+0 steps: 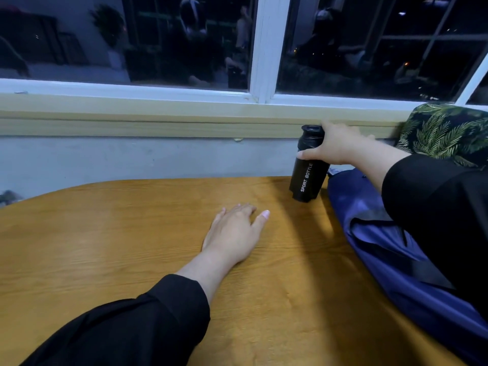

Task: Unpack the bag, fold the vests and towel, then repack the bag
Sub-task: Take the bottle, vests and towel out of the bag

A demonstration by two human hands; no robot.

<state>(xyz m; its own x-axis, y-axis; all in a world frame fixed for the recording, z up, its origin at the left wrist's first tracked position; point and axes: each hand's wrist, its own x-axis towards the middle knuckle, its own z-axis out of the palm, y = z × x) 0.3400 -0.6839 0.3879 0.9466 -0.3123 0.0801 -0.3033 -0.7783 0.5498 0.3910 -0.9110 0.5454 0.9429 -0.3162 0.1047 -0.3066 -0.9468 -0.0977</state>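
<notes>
Risk first: the black sport bottle (307, 165) stands at the far edge of the wooden desk (132, 233), tilted slightly, its base just beside the navy bag (390, 249). The right hand (340, 146) grips it high, around the neck below the cap, thumb across the front and fingers wrapped behind. A hold that high on a tall, narrow bottle leaves the base free to swing; if the base is not flat on the desk when released, the bottle could tip toward the bag or roll off the far edge beside the wall. Whether the base is fully seated cannot be told from this view

The right sleeve (435, 207) crosses directly over the bag, so a careless withdrawal of the arm could drag the fabric and nudge the bottle's base

The left hand (235, 233) lies flat on the desk, palm down, fingers straight and holding nothing — well to the left of the bottle and nearer the person

The bag lies slack along the desk's right side, touching or nearly touching the bottle, directly beneath the right forearm. No vests or towel are visible; presumably they are inside the bag or out of view. Judged stage: early unpacking — bottle out, soft items not yet handled

A leaf-patterned cushion (446, 133) sits beyond the bag, to the right of the bottle
</notes>
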